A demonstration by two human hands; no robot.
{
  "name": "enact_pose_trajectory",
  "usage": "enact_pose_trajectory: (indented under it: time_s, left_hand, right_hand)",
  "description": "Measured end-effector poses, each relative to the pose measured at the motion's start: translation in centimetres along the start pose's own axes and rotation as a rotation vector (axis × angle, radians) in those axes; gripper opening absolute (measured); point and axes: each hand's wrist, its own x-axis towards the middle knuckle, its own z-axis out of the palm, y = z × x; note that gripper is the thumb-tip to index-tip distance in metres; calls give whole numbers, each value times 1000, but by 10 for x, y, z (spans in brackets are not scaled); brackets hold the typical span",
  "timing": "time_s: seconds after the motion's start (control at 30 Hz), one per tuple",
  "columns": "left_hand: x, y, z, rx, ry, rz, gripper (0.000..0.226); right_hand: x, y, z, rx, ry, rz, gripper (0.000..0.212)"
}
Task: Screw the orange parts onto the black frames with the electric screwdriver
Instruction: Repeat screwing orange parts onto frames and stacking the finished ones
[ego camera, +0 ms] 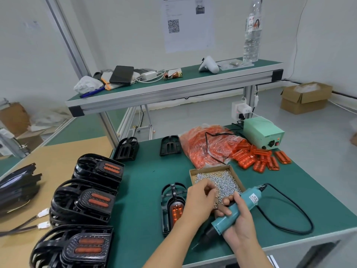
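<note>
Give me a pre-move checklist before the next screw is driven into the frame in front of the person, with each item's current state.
1. Electric screwdriver gripped by right hand: ok.
2. Left hand pinching a screw at the screw box: cannot tell, fingertips hide it.
3. Orange part seated in the black frame: ok.
4. Bit on a screw hole: not ok, tip points off the frame.
5. Screwdriver cable off the frame: ok.
</note>
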Motion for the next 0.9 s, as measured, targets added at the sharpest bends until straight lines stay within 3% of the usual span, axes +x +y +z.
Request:
enact_pose_trajectory:
  time_s: [0.17,0.47,0.9]
  left_hand:
    - [-33,-3,-19,-108,5,-47,12]
    - [-97,-21,-50,-14,39,-80,17]
    - [-113,-27,-52,-183,126,-218,16]
  right_hand:
    - [-1,0,-1,7,-6,4,18]
    - [6,-6,1,139,21,3,20]
    - [13,-18,28,119,1,-76,25]
